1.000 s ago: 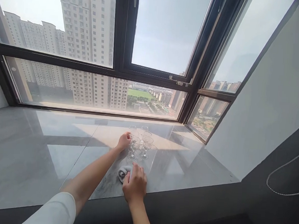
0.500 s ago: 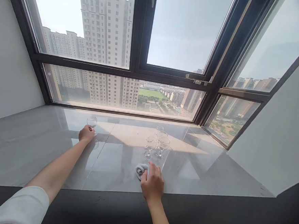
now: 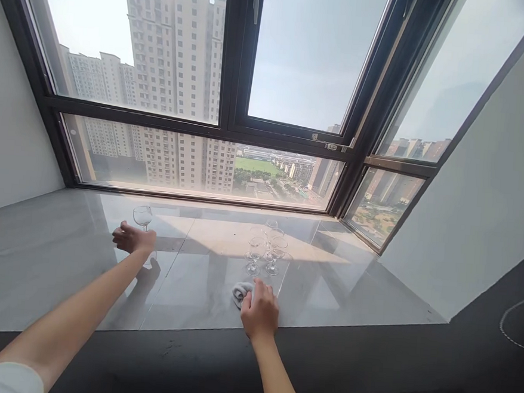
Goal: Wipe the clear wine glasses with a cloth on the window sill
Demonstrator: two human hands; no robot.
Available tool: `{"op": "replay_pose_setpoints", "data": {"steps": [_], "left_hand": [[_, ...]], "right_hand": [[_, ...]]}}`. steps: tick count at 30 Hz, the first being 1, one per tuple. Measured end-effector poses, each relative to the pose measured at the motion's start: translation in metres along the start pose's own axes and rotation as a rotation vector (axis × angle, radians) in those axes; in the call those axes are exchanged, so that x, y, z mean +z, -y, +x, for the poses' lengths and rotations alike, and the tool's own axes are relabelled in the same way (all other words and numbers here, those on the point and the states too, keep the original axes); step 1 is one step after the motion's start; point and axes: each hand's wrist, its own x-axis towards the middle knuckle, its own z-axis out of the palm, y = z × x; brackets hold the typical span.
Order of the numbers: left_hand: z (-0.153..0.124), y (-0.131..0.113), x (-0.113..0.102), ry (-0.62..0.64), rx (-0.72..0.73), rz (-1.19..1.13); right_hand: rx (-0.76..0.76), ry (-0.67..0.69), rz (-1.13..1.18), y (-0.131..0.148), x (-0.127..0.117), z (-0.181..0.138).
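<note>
My left hand [image 3: 132, 238] is at the left of the sill, its fingers apart and pointing left, holding nothing. Just behind it stands a clear wine glass [image 3: 143, 215], upright; the hand hides part of its stem and base. My right hand [image 3: 261, 309] is closed on a rolled grey cloth [image 3: 240, 293] near the front edge. Beyond that hand, several clear stemmed glasses [image 3: 274, 252] stand upright in a close group.
The glossy grey tiled sill [image 3: 195, 311] runs under the dark-framed window [image 3: 230, 133]. White walls [image 3: 483, 176] close it in on both sides. A thin pale cord [image 3: 514, 343] hangs at the far right, against the dark area.
My left hand has let go of the wine glass, its fingers now spread in front of it. My right hand stays on the cloth. The view has shifted slightly to the right.
</note>
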Motion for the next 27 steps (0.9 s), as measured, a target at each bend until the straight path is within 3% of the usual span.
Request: {"op": "replay_pose_setpoints", "data": {"steps": [2, 4, 5, 8, 10, 12, 16, 20, 24, 27], "left_hand": [[-0.026, -0.020, 0.001, -0.031, 0.087, -0.120], [-0.055, -0.048, 0.004, 0.073, 0.023, -0.218], [-0.071, -0.063, 0.007, 0.219, 0.036, -0.287], [-0.113, -0.110, 0.017, 0.807, 0.276, -0.564], [-0.133, -0.139, 0.024, 1.015, 0.378, -0.639], [-0.147, -0.164, 0.031, 1.126, 0.401, -0.620], [-0.161, -0.199, 0.043, 1.200, 0.426, -0.372], [-0.172, -0.218, 0.053, 1.215, 0.533, -0.149], [-0.180, -0.227, 0.061, 1.159, 0.639, 0.034], [-0.179, -0.226, 0.062, 1.085, 0.641, 0.076]], "right_hand": [[0.001, 0.003, -0.001, 0.002, -0.001, 0.000], [0.001, 0.003, -0.005, 0.003, -0.002, 0.000], [0.001, 0.003, -0.009, 0.003, -0.003, 0.000], [-0.001, -0.002, -0.019, 0.003, -0.003, 0.000], [-0.007, -0.011, -0.014, 0.003, -0.003, 0.000], [-0.011, -0.021, -0.005, 0.003, -0.002, 0.000], [-0.008, -0.043, -0.006, 0.003, -0.001, 0.000], [-0.027, -0.063, -0.010, 0.002, 0.001, 0.000], [-0.026, -0.063, -0.014, 0.001, 0.002, 0.000], [-0.028, -0.060, -0.017, 0.001, 0.001, 0.000]]}}
